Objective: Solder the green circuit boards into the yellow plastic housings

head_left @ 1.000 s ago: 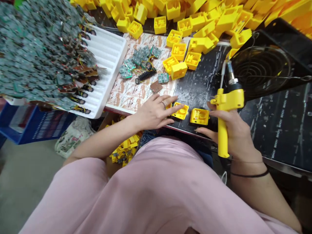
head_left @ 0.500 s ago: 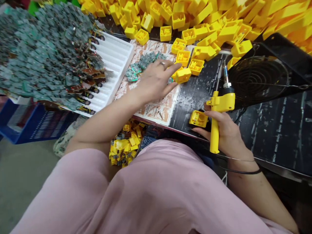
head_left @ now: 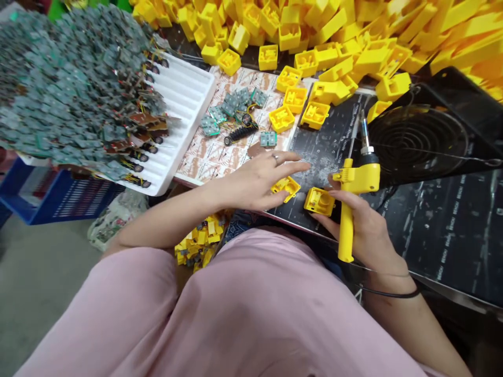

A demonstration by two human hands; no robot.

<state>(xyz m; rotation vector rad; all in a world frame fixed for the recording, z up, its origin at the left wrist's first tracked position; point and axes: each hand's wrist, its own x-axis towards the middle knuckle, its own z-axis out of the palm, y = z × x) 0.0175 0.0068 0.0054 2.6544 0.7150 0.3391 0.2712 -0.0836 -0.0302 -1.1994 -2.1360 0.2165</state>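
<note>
Left hand (head_left: 262,180) shifted down to centre of frame, at open square yellow plastic housing (head_left: 290,187), its grip unclear, right hand (head_left: 363,222) apart, closed round yellow pistol-shaped soldering gun (head_left: 362,178), right of centre

Head-worn view, forward and down over workbench (head_left: 418,222)

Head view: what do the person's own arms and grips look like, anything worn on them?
The left grip is ungloved, with a silvery ring on one finger. The right grip is ungloved too; that wrist wears a black band and a thinner strand. Forearms are bare; the left sleeve is plain pink.
</note>
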